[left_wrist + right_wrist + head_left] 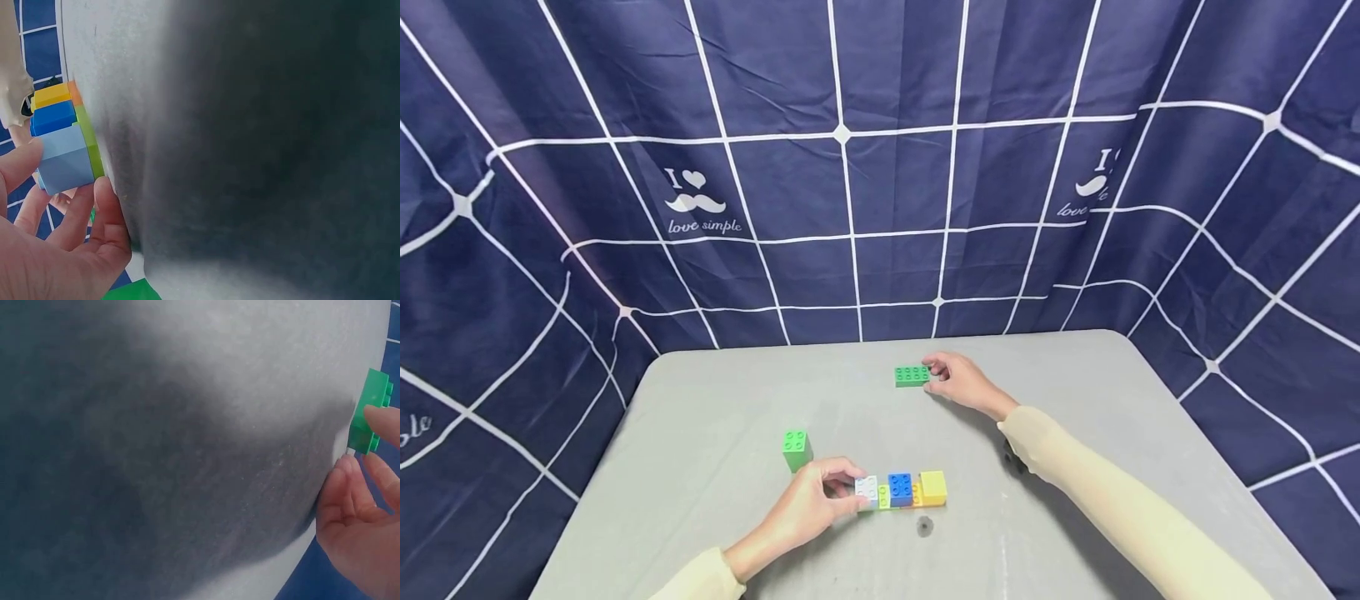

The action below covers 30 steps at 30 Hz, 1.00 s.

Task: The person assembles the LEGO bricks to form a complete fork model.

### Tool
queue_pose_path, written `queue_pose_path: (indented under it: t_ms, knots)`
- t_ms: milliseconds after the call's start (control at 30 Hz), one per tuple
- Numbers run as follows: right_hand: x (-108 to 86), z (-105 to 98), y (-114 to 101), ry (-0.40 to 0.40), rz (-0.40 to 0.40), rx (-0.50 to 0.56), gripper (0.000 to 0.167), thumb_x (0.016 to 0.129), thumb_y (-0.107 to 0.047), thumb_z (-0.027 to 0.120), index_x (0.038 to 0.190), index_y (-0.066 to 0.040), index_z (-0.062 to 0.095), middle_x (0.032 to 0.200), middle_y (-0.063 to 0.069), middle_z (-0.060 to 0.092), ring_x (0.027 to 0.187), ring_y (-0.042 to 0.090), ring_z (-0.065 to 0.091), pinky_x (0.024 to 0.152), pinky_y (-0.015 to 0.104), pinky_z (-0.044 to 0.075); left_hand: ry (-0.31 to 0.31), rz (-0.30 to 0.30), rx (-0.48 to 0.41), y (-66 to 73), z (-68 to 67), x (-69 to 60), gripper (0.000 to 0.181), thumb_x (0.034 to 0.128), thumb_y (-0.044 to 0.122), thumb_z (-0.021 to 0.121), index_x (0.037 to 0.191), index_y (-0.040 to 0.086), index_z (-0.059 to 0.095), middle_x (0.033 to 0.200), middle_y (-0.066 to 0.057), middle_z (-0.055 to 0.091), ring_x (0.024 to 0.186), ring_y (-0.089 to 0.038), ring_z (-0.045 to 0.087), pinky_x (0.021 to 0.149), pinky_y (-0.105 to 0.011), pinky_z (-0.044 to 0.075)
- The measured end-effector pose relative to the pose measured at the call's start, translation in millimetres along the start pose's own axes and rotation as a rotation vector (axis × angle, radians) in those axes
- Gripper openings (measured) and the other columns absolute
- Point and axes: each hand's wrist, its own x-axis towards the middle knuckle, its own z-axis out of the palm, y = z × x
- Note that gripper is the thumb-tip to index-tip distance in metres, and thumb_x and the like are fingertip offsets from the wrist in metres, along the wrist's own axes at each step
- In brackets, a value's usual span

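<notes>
My left hand (pixel 811 504) holds the left end of a joined row of toy building bricks, where a light blue brick (pixel 65 161) sits. Along the row come a blue brick (pixel 900 490) and a yellow brick (pixel 933 487), on a lime and orange base. In the left wrist view, thumb and fingers lie on opposite sides of the light blue brick. Farther back, my right hand (pixel 964 382) pinches the right end of a flat green brick (pixel 912 377) with studs on top. The right wrist view shows the thumb against this green brick (pixel 370 412).
A tall bright green brick (pixel 797 450) stands just beyond the left hand. A dark round mark (pixel 924 526) shows on the grey table (pixel 715 433) in front of the row. Dark blue curtains (pixel 895 183) with white lines surround the table's back and sides.
</notes>
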Motion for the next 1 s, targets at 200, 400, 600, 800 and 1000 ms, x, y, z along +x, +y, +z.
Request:
queue_pose_path:
  t_ms: [200, 400, 600, 800, 1000]
  knots:
    - [4.6, 0.6, -0.8, 0.017, -0.035, -0.077, 0.036, 0.089, 0.0, 0.084, 0.124, 0.003, 0.073, 0.103, 0.011, 0.068, 0.094, 0.025, 0.063, 0.087, 0.042, 0.051, 0.006, -0.002, 0.005, -0.5, 0.2, -0.3, 0.025, 0.087, 0.01, 0.092, 0.11, 0.014, 0.082, 0.094, 0.005, 0.072, 0.081, -0.012, 0.063, 0.068, -0.023, 0.048]
    - [4.5, -0.6, -2.0, 0.021, 0.016, -0.096, 0.034, 0.088, -0.002, 0.085, 0.121, 0.001, 0.075, 0.107, 0.009, 0.07, 0.092, 0.021, 0.062, 0.082, 0.038, 0.051, -0.001, 0.005, 0.014, -0.1, -0.1, 1.6, 0.023, 0.0882, 0.011, 0.092, 0.109, 0.014, 0.082, 0.094, 0.005, 0.073, 0.081, -0.011, 0.063, 0.069, -0.023, 0.049]
    - [-2.1, -1.2, -8.1, 0.018, 0.05, 0.009, 0.034, 0.086, 0.0, 0.085, 0.119, 0.001, 0.076, 0.102, 0.009, 0.07, 0.08, 0.018, 0.062, 0.065, 0.028, 0.051, 0.003, 0.001, 0.006, 0.6, 0.5, 1.1, 0.023, 0.0881, 0.011, 0.092, 0.109, 0.014, 0.082, 0.095, 0.005, 0.073, 0.081, -0.011, 0.063, 0.07, -0.024, 0.05]
    - [-10.1, 2.5, -11.6, -0.014, 0.036, 0.053, 0.033, 0.085, -0.001, 0.086, 0.116, 0.001, 0.077, 0.09, 0.006, 0.07, 0.068, 0.015, 0.06, 0.056, 0.026, 0.048, 0.004, 0.002, -0.003, 1.3, 0.9, -1.9, 0.024, 0.0879, 0.009, 0.092, 0.109, 0.014, 0.082, 0.096, 0.005, 0.074, 0.082, -0.012, 0.063, 0.071, -0.025, 0.05]
    - [-16.3, 2.6, -21.2, -0.017, 0.022, 0.032, 0.034, 0.084, -0.005, 0.089, 0.116, -0.002, 0.078, 0.097, 0.005, 0.073, 0.073, 0.015, 0.059, 0.058, 0.026, 0.046, 0.009, 0.007, -0.012, 0.6, 0.1, -0.6, 0.024, 0.0876, 0.008, 0.091, 0.109, 0.013, 0.082, 0.097, 0.004, 0.074, 0.082, -0.011, 0.063, 0.071, -0.025, 0.049]
